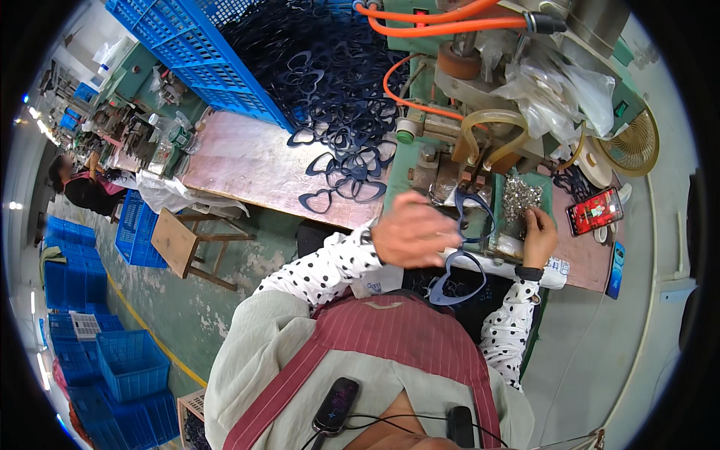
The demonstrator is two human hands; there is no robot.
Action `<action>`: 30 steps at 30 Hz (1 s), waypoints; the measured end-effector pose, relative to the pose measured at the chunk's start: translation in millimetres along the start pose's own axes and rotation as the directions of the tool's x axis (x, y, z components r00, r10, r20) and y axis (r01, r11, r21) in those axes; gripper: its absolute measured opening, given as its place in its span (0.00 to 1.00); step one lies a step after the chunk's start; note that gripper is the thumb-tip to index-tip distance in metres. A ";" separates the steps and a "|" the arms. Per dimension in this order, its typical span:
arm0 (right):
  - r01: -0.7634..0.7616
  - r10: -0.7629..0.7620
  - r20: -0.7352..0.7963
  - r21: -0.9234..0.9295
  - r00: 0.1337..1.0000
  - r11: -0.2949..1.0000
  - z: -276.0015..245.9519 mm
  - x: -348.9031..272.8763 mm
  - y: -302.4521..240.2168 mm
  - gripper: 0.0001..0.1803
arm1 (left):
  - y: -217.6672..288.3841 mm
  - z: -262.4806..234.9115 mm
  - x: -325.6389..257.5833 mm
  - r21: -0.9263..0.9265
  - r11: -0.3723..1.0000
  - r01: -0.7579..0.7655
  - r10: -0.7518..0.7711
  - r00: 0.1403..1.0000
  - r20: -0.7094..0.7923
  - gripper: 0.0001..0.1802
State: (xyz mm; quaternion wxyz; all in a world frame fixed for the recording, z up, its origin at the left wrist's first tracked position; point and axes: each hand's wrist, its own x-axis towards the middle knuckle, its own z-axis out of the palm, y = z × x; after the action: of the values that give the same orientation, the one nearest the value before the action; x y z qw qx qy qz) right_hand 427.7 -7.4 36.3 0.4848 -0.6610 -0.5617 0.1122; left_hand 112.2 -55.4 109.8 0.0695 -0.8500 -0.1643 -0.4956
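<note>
My left hand (pixel 418 231) is blurred by motion beside a dark blue plastic eyeglass frame front (pixel 454 298). Whether its fingers grip that frame does not show. The frame's upper rim lies under the head of a bench machine (pixel 472 176), and its lower rim hangs over the table's front edge, in front of my apron. My right hand (pixel 541 238) reaches into a green tray (pixel 545 186) heaped with small silvery metal parts (pixel 520 196). Its thumb and forefinger are pinched together at the heap's edge; anything between them is too small to make out.
Many dark frame fronts (pixel 341 161) spill from a tipped blue crate (pixel 202 64) onto the table (pixel 240 161). Orange hoses (pixel 450 28) cross above the machine. Right of the tray lie a lit phone (pixel 595 212) and a fan (pixel 634 142). A wooden stool (pixel 176 241) stands left; another person (pixel 86 187) sits farther off.
</note>
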 end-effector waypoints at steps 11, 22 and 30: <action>-0.034 0.023 -0.063 -0.176 0.998 0.984 0.6 -8.4 -10.1 0.09 | -102.5 -67.3 -138.8 0.714 0.420 0.560 -0.844 0.530 0.081 0.13; -0.009 0.004 -0.067 -0.072 0.998 0.997 3.3 -10.6 -23.0 0.06 | -79.3 -65.2 -67.0 0.002 0.387 0.922 -0.880 0.370 -0.299 0.06; -0.025 -0.015 0.111 0.350 0.994 0.936 3.1 -8.9 -108.4 0.08 | -0.2 -26.8 28.0 0.298 0.945 0.131 -0.145 0.989 0.025 0.21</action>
State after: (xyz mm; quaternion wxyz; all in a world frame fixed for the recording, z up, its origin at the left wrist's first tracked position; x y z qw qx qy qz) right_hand 353.9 -24.4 114.3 0.5625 -0.5578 -0.5573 0.2486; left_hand 102.8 -56.8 147.3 0.1572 -0.8278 -0.2974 -0.4490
